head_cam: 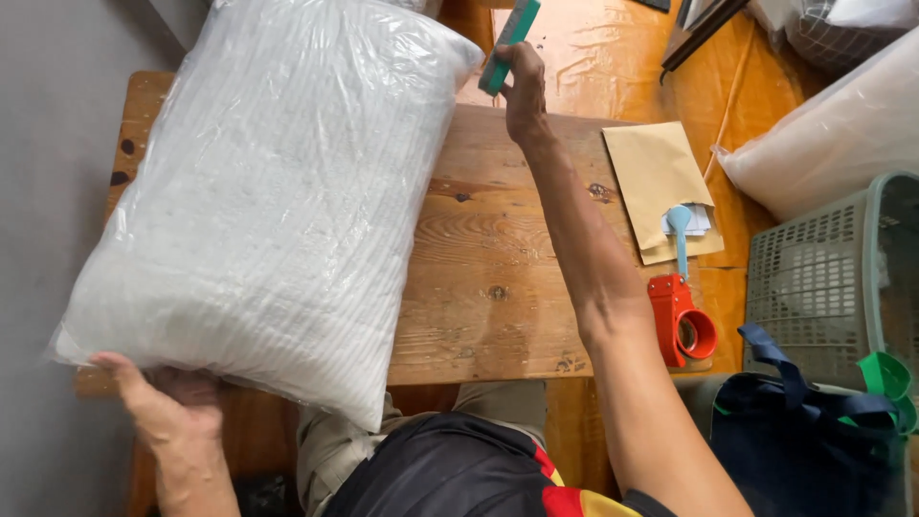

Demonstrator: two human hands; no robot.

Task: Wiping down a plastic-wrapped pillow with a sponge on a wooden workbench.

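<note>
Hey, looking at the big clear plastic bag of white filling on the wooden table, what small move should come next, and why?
Probably bring the right hand with its green flat tool down onto the far corner of the clear plastic bag of white filling. The tool is raised right beside that end, and the left hand already grips the near edge, steadying the bag on the wooden table.

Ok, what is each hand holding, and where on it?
Left hand grips the plastic-wrapped pillow at its near corner; right hand holds a green flat tool by its lower end.
</note>
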